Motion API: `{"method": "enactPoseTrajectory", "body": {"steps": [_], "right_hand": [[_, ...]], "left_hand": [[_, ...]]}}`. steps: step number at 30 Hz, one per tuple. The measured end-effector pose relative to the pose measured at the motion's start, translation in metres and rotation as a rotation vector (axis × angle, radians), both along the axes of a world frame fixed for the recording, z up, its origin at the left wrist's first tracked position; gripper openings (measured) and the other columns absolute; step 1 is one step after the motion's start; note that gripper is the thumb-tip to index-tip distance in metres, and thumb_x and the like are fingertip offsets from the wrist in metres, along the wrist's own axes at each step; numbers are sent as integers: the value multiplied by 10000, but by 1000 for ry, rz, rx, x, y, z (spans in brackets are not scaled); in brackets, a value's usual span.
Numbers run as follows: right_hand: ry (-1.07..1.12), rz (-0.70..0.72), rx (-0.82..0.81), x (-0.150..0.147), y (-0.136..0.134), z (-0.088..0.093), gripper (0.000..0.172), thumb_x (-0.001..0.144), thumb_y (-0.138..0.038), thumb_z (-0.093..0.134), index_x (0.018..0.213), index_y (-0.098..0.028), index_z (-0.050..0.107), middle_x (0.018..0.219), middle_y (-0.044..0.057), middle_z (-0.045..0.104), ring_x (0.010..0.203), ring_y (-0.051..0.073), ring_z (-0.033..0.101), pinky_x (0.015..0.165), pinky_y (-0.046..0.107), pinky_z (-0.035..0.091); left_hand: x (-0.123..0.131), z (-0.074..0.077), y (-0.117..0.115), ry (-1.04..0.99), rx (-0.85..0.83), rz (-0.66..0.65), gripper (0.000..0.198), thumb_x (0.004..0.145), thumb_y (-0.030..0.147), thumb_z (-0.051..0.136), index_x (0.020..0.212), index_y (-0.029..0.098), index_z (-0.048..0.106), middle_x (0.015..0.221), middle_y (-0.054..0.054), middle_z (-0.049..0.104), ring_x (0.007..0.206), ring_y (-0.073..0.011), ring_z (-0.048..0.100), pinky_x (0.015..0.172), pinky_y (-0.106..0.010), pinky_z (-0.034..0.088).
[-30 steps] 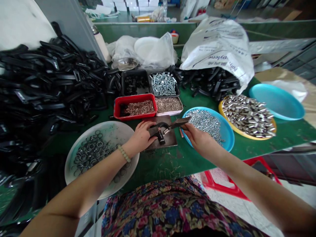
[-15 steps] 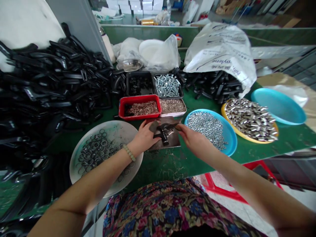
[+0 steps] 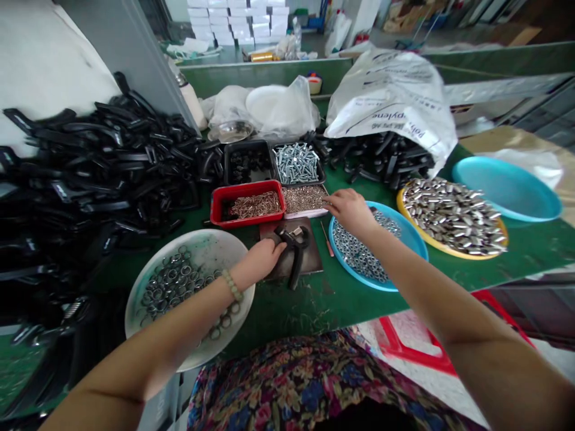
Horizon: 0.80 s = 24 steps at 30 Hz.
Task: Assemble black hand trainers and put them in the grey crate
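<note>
My left hand (image 3: pixel 263 258) is closed on a black plastic clamp-like part (image 3: pixel 296 263) with a rounded end, a long arm and a small metal piece set in it. That part rests over a dark metal plate (image 3: pixel 314 251) on the bench. My right hand (image 3: pixel 350 209) reaches to the right end of a white tray (image 3: pixel 309 214) of small copper-coloured pieces (image 3: pixel 302 197), its fingertips drawn together at the rim. Whatever lies between those fingertips is too small to make out. A thin tool with a pink handle (image 3: pixel 329 248) lies beside the plate.
A red tray (image 3: pixel 215 209) of copper-coloured pins and black trays of screws (image 3: pixel 296 164) and dark parts stand behind. At right are a blue basin (image 3: pixel 422 251) of nuts and a yellow basin (image 3: pixel 505 245) of metal cylinders. A white basin (image 3: pixel 139 287) of rings is left, near piled black handles (image 3: pixel 112 155).
My right hand has left the black part and moved up and right to the tray of small pieces. The black part has turned in my left hand, its long arm now toward me.
</note>
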State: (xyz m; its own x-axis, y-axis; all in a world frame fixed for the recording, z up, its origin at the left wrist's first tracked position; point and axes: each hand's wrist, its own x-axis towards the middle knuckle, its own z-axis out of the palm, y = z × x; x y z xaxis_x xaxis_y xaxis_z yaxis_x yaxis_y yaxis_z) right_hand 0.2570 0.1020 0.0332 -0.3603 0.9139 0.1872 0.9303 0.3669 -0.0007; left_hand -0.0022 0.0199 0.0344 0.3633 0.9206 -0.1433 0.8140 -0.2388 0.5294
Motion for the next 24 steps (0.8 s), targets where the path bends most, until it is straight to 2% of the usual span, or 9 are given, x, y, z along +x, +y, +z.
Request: {"method": "enactPoseTrajectory", "body": {"steps": [2, 4, 6, 8, 11, 13, 18, 21, 24], "right_hand": [[-71, 58, -21, -26, 30, 2, 250, 902, -289, 489, 1050, -199, 669, 1012, 120, 643, 970, 267, 510, 762, 348, 368], [-129, 95, -24, -43, 51, -1, 213, 887, -239, 500, 976, -159, 676, 983, 136, 651, 956, 264, 509, 743, 337, 349], [-148, 114, -24, -50, 60, -6, 212, 890, -211, 478, 924, -129, 671, 958, 146, 655, 937, 257, 514, 731, 331, 336], [-139, 115, -15, -50, 62, -11, 225, 900, -208, 452, 917, -119, 658, 950, 147, 655, 926, 254, 517, 723, 331, 328], [-102, 103, -6, -45, 62, -15, 214, 899, -225, 447, 911, -132, 640, 939, 139, 653, 912, 249, 517, 713, 329, 319], [-76, 100, -12, -41, 63, -17, 186, 885, -230, 463, 901, -149, 630, 934, 128, 654, 908, 248, 514, 712, 325, 315], [37, 133, -43, -32, 66, -22, 162, 854, -192, 457, 911, -158, 605, 924, 116, 657, 905, 253, 513, 730, 322, 319], [97, 87, -39, -33, 68, -24, 200, 861, -186, 430, 943, -126, 602, 883, 136, 648, 858, 252, 530, 733, 325, 333], [137, 72, -36, -37, 71, -25, 226, 838, -159, 450, 982, -98, 614, 876, 146, 648, 834, 249, 544, 739, 326, 358]], "left_hand": [[-6, -3, 1, 174, 122, -42, 261, 908, 284, 445, 817, 144, 647, 843, -112, 668, 807, -232, 617, 775, -347, 471], [-6, 1, 14, 264, 221, -94, 272, 897, 331, 469, 815, 147, 653, 873, -121, 661, 844, -243, 601, 799, -360, 457], [3, 8, 41, 275, 315, -88, 304, 899, 372, 466, 855, 142, 659, 913, -121, 653, 886, -242, 578, 823, -364, 437], [21, 13, 79, 255, 412, -54, 293, 909, 337, 448, 918, 133, 658, 1000, -128, 639, 962, -253, 541, 855, -388, 400], [52, 11, 132, 290, 398, -66, 247, 896, 251, 454, 848, 136, 667, 1000, -130, 635, 1032, -286, 483, 864, -440, 341], [66, 4, 151, 309, 362, -90, 244, 892, 207, 442, 813, 144, 663, 954, -122, 644, 1034, -286, 470, 867, -453, 310], [71, -7, 154, 237, 379, -75, 237, 887, 204, 428, 856, 139, 653, 972, -127, 650, 1017, -288, 489, 858, -449, 292], [68, -7, 152, 206, 424, -39, 237, 876, 207, 433, 935, 130, 649, 993, -138, 657, 1008, -292, 516, 874, -464, 297], [68, -2, 154, 235, 418, -16, 221, 854, 211, 464, 915, 122, 657, 974, -144, 672, 1014, -297, 535, 899, -475, 312]]}}
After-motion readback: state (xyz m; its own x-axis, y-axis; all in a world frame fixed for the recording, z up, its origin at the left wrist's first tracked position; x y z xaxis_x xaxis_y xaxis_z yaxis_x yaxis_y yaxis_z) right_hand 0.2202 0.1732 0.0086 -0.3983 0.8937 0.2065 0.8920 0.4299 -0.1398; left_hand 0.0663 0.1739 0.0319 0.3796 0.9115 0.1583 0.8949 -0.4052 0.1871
